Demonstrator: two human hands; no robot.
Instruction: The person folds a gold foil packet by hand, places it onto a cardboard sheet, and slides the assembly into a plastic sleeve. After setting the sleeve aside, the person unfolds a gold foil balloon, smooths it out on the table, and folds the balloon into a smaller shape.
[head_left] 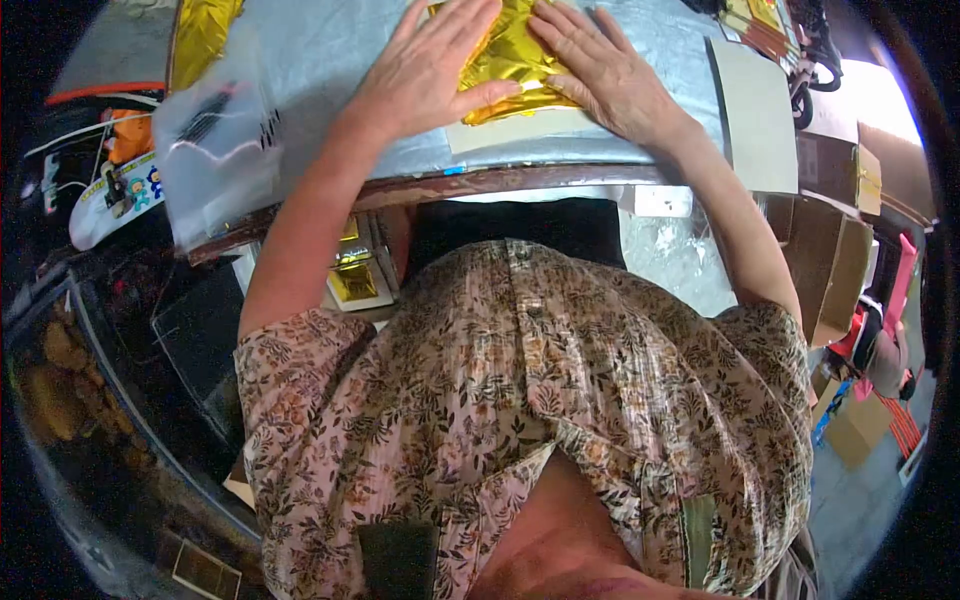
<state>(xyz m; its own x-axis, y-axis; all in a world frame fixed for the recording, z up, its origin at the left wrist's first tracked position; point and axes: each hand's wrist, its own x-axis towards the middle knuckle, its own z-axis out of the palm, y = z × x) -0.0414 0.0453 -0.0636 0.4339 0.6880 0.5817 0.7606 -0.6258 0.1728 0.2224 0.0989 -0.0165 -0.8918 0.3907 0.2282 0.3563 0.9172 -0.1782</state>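
Observation:
My left hand [430,70] lies flat, palm down, on the left side of a crinkled gold foil sheet [512,55], its thumb stretched across the foil. On the right side my right hand [605,75] rests flat too, with its fingers spread. Under the foil is a cream card [525,132], whose near edge sticks out toward me. Foil and card sit on the grey-blue covered table [320,45] close to its front edge. The far end of the foil is cut off by the top of the view.
A clear plastic bag [220,160] hangs over the table's left corner, near another gold foil piece [203,40]. To the right lies a cream board [752,115]. Cardboard boxes [840,270] stand beyond it. Below the tabletop are a gold-foiled item [355,282] and clear plastic [670,250].

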